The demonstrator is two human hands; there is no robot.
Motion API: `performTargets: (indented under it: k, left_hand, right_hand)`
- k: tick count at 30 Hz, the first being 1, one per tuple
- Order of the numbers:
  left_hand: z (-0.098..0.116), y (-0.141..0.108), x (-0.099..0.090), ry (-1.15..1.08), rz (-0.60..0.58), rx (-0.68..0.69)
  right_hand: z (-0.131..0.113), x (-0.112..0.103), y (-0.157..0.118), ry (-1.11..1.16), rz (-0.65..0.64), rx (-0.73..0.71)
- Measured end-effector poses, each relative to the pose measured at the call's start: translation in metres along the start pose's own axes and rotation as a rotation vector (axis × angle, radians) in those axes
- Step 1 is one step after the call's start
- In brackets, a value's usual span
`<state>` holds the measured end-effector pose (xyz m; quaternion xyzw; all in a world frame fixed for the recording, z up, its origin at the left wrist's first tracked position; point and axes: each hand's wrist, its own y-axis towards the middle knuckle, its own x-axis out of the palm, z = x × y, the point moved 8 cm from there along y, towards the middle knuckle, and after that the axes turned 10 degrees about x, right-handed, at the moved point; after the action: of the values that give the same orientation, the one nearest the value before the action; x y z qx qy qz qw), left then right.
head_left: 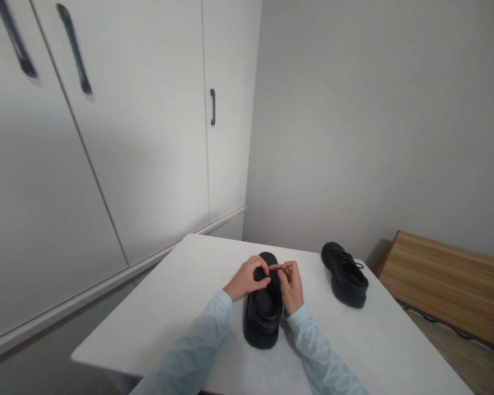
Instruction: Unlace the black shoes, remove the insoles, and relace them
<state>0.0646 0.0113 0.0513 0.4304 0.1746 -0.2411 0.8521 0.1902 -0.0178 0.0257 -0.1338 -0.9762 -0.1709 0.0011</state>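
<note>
A black lace-up shoe (263, 323) stands upright on the white table (189, 280), its toe pointing away from me and its heel toward me. My left hand (252, 276) is over the shoe's left side, thumb and fingers pinched at the lacing. From the right, my right hand (290, 285) pinches dark shoelace at the same spot, close to the left fingertips. The lace between the fingers is small and partly hidden. A matching black shoe (346, 274) with a tied lace sits at the table's far right corner, apart from both hands.
White cupboards (156, 137) with dark handles line the left side, close to the table's left edge. A grey wall (374, 120) rises behind the table. To the right is a low wood-grain surface (448, 285) with a dark cable along its lower edge.
</note>
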Motion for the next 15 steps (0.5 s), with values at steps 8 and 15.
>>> performTargets:
  k: [8, 15]
  left_hand:
    - [0.001, 0.002, -0.001, -0.075, -0.039, -0.060]
    - [0.002, 0.000, 0.004, -0.245, -0.048, -0.095]
  right_hand:
    - [0.001, -0.018, 0.005, 0.070, 0.157, 0.040]
    - [0.011, -0.046, 0.015, 0.392, 0.306, 0.192]
